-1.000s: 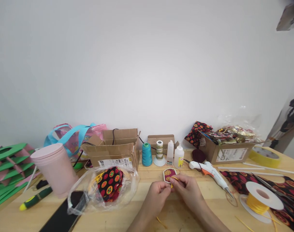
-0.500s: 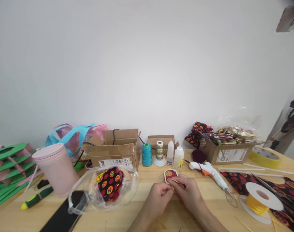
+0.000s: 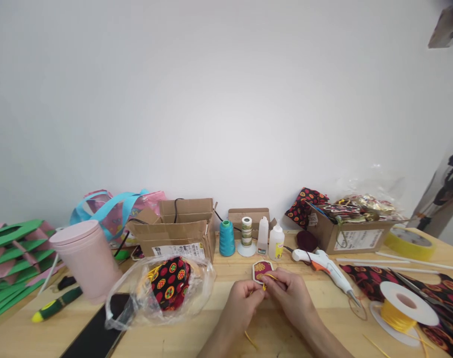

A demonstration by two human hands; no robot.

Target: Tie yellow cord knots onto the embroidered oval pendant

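Note:
My left hand [image 3: 244,301] and my right hand [image 3: 290,292] meet low in the middle of the wooden table [image 3: 219,333]. Both pinch a thin yellow cord [image 3: 265,282] at the lower edge of a small maroon and gold tag [image 3: 261,270], which stands between the fingertips. A loose end of the yellow cord [image 3: 250,339] trails on the table below my left wrist. Fingers of both hands are curled closed around the cord.
A white glue gun [image 3: 325,266] lies right of my hands, with a spool of yellow cord [image 3: 401,308] and patterned fabric [image 3: 435,293] further right. Behind stand thread spools [image 3: 226,238], glue bottles [image 3: 275,242] and cardboard boxes [image 3: 174,231]. A plastic bag [image 3: 163,291] and pink cup [image 3: 85,261] sit left.
My fingers shift slightly on the yellow cord at the tag; the hands and tag stay in nearly the same place.

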